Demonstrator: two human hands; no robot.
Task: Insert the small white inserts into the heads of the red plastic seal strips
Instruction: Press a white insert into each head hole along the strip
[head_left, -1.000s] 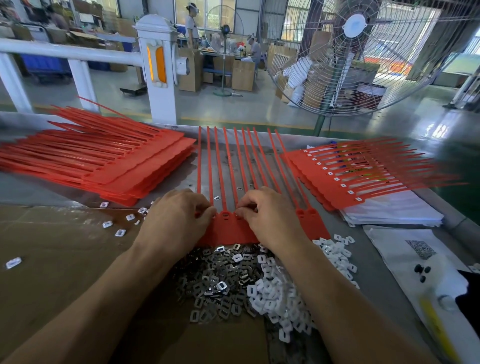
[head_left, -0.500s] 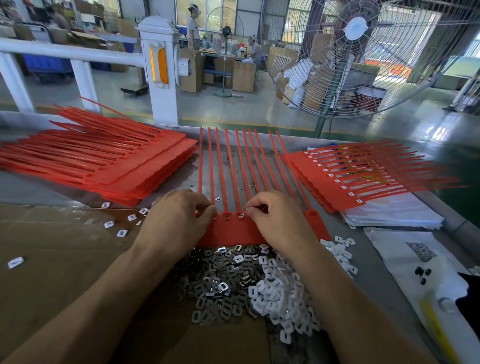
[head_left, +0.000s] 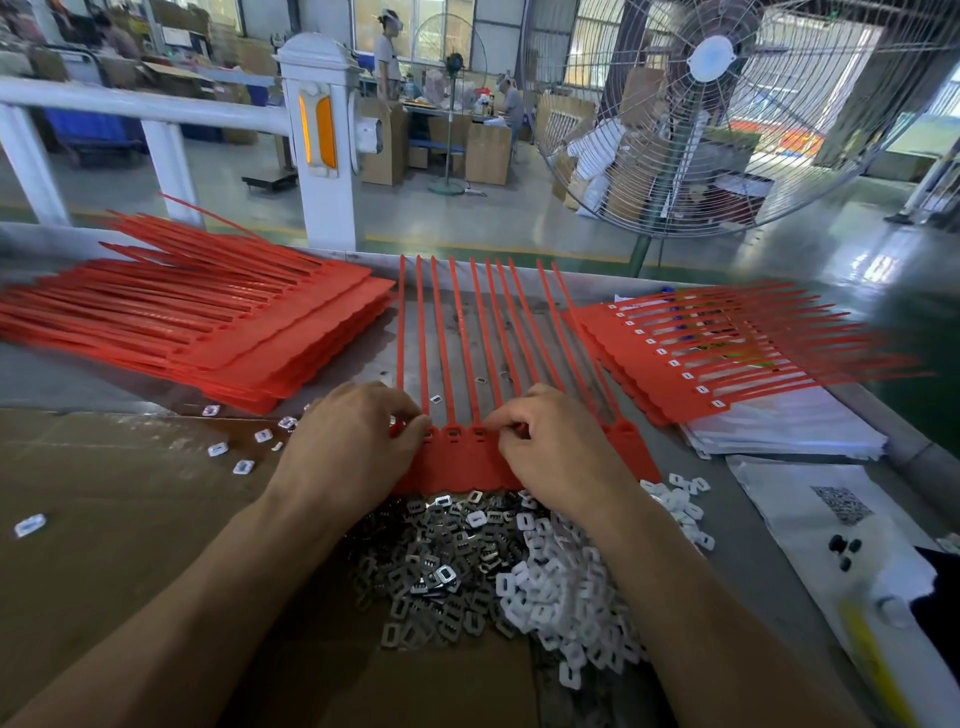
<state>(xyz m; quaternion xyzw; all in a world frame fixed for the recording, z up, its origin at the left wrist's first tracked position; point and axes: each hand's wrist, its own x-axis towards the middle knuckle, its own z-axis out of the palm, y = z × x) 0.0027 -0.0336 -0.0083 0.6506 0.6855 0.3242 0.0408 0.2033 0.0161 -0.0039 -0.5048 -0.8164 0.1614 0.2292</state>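
Note:
A sheet of joined red seal strips (head_left: 470, 465) lies at the middle of the table, heads toward me and tails pointing away. My left hand (head_left: 348, 447) grips the sheet's left heads with curled fingers. My right hand (head_left: 563, 449) pinches thumb and forefinger at a head right of centre; whatever is between the fingertips is hidden. Two heads between my hands show empty slots. A heap of small white inserts (head_left: 566, 603) lies just below my right wrist, beside a heap of grey metal clips (head_left: 431, 564).
A stack of red strip sheets (head_left: 208, 322) lies at the left, and a stack with white inserts fitted (head_left: 691, 353) lies at the right on white sheets (head_left: 789, 431). Stray inserts (head_left: 243, 466) dot the brown cardboard. A large fan (head_left: 706, 104) stands beyond the table edge.
My right hand has shifted a little to the right along the row of heads. My left hand has stayed on the left heads.

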